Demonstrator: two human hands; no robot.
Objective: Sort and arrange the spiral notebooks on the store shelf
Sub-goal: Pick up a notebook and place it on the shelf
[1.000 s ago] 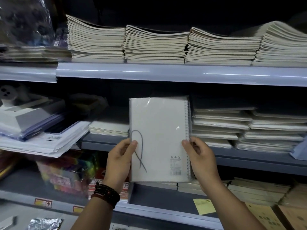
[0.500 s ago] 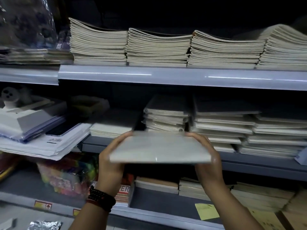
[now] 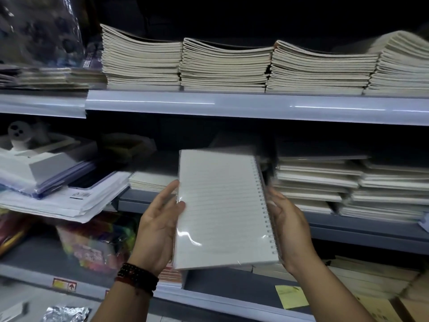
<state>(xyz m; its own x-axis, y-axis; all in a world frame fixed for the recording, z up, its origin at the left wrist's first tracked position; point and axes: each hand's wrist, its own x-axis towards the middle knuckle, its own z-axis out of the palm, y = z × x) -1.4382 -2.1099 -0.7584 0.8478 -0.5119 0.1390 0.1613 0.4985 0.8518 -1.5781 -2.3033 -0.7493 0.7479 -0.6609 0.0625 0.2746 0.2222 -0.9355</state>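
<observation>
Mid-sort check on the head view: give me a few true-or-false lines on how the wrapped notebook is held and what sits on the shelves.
1. The left hand and right hand both hold the plastic-wrapped white spiral notebook. True.
2. Its wire spiral runs along the edge by the left hand. False: it runs along the edge by the right hand.
3. The dark beaded bracelet is on the right wrist. False: it is on the left wrist.
4. Cream notebook stacks lie on the top shelf. True.

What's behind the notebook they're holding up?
Above the spiral notebook the middle shelf looks dark; a low stack sits left, taller stacks right; whatever lies directly behind is covered.
</observation>
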